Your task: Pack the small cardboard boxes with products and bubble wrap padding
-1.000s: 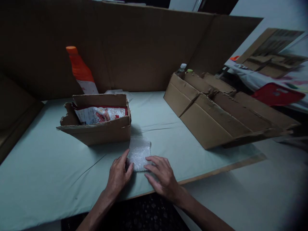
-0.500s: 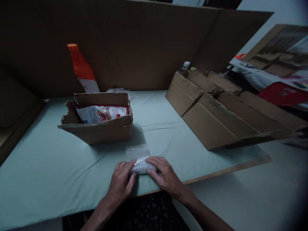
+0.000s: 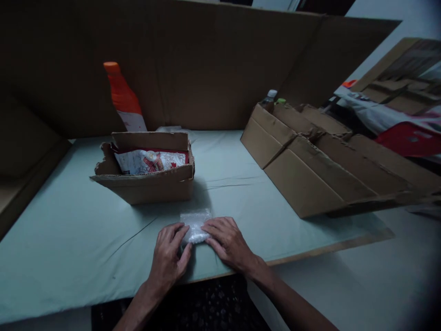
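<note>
A small bubble-wrap bundle [image 3: 196, 228] lies near the front edge of the cloth-covered table [image 3: 227, 161], with a flat flap of the wrap at its far side. My left hand [image 3: 169, 248] grips its left end, thumb at the near side and fingers on top. At the right end my right hand [image 3: 227, 241] holds it in the same way. What the wrap encloses, if anything, cannot be made out. Just beyond the bundle stands an open cardboard box [image 3: 161, 188] holding printed white and red packets [image 3: 151, 161].
Behind the box stands an orange-and-white bottle [image 3: 126, 99]. Divided cardboard boxes [image 3: 303, 170] occupy the right side, with bottle caps [image 3: 272, 94] showing at their far end. Tall cardboard panels [image 3: 213, 69] close off the back and left. A red item [image 3: 409, 138] lies farther right.
Both hands and the bubble-wrap bundle have shifted slightly away from the table's front edge. The bundle appears rolled a little farther, with less flat wrap beyond it.
</note>
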